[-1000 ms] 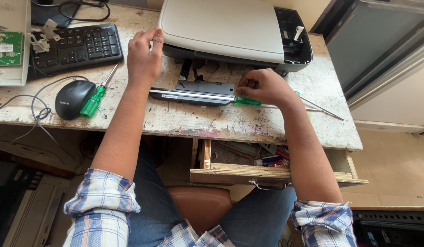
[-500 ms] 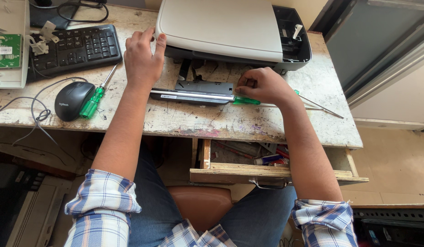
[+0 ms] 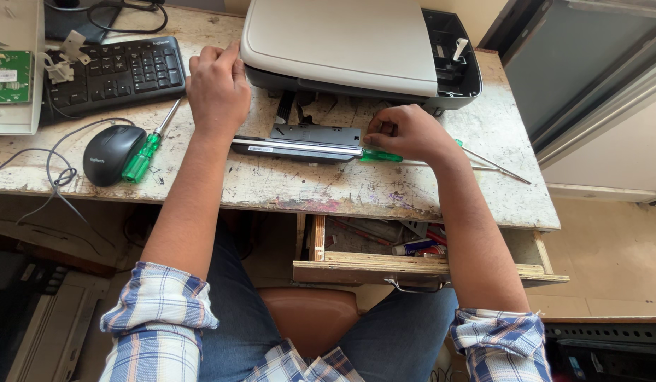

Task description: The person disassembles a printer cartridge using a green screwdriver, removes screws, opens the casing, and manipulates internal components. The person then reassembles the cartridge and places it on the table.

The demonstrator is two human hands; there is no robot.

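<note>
A grey and black printer [image 3: 342,42] stands at the back of the worn desk [image 3: 285,187]. My left hand [image 3: 218,88] grips its front left corner, fingers curled against the lid edge. In front of the printer lies a long black bar-shaped part [image 3: 300,145] with a silver strip. My right hand [image 3: 409,134] is at that bar's right end, fingertips pinched on it. A green-handled screwdriver [image 3: 381,156] lies under this hand, its thin shaft [image 3: 501,170] pointing right.
A black mouse [image 3: 112,154] and a second green screwdriver [image 3: 145,154] lie at the left, behind them a black keyboard [image 3: 116,71] and a green circuit board [image 3: 8,76]. An open wooden drawer [image 3: 420,269] with small tools juts out under the desk, above my knees.
</note>
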